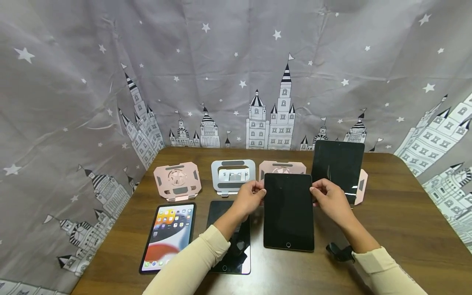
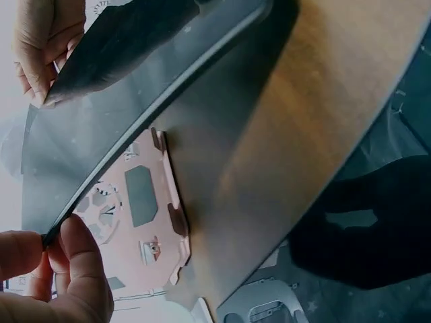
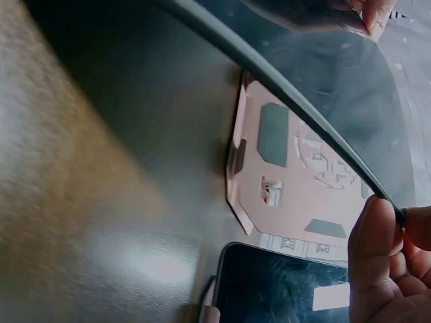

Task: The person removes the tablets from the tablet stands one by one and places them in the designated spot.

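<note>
Between both hands a dark-screened tablet (image 1: 289,213) is held upright, its round home button at the bottom. My left hand (image 1: 251,200) pinches its left edge near the top with thumb and fingers. On the opposite edge, my right hand (image 1: 332,200) grips it the same way. The left wrist view shows the left fingers (image 2: 84,262) at a corner of the tablet (image 2: 155,74). Thumb and fingers of the right hand (image 3: 377,249) pinch another corner in the right wrist view. Directly behind the tablet stands a pink stand (image 3: 296,208), partly hidden in the head view.
A second pink stand (image 1: 162,178) and a silver stand (image 1: 215,176) stand to the left. At right, another dark tablet (image 1: 337,164) leans on a pink stand (image 1: 363,187). A lit tablet (image 1: 170,237) and a dark tablet (image 1: 241,233) lie on the wooden table (image 1: 402,229).
</note>
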Available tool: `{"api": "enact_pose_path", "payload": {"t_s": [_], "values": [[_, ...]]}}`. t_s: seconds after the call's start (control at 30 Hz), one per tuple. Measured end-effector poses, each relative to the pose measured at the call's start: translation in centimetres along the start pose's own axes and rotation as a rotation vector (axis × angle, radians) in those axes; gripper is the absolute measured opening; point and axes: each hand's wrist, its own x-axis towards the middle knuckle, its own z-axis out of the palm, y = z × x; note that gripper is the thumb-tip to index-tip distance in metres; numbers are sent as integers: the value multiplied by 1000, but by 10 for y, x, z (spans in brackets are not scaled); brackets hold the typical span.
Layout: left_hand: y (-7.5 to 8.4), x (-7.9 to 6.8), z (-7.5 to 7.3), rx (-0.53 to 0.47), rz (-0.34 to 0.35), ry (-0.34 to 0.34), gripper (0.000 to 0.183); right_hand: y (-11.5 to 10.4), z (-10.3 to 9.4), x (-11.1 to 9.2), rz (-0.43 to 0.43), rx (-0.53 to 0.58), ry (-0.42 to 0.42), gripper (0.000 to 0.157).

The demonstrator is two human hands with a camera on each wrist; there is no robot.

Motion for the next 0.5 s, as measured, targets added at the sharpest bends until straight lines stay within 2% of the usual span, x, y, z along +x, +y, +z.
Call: {"api": "enact_pose_path", "payload": {"t_s": [0.27, 0.5], "values": [[-10, -8, 0, 22, -43, -15, 5, 4, 4, -6, 60, 0, -65, 12], [-13, -10, -2, 33, -117, -44, 3, 7, 7, -10, 99, 39, -125, 11]]}}
